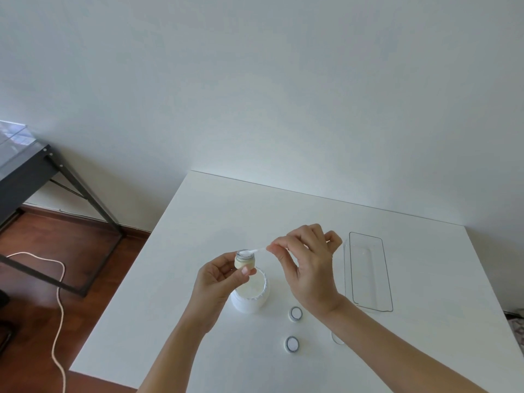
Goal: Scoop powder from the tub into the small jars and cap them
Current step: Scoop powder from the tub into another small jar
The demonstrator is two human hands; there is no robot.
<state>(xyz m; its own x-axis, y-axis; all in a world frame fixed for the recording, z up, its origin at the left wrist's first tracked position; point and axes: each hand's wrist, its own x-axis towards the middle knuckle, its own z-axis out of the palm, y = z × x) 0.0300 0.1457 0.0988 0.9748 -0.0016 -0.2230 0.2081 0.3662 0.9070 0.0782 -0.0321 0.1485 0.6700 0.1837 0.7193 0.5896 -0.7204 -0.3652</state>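
My left hand grips a small glass jar holding pale powder, lifted above the open white tub. My right hand pinches the handle of a small white spoon, whose bowl sits at the jar's mouth. The tub stands on the white table and has pale powder inside. Two round jar lids lie on the table in front of the tub. A clear jar shows partly behind my right forearm.
A clear rectangular tray lies to the right of my right hand. Off the table's left edge are a wooden floor, a pale cable and a dark metal-framed glass table. A white wall rises behind.
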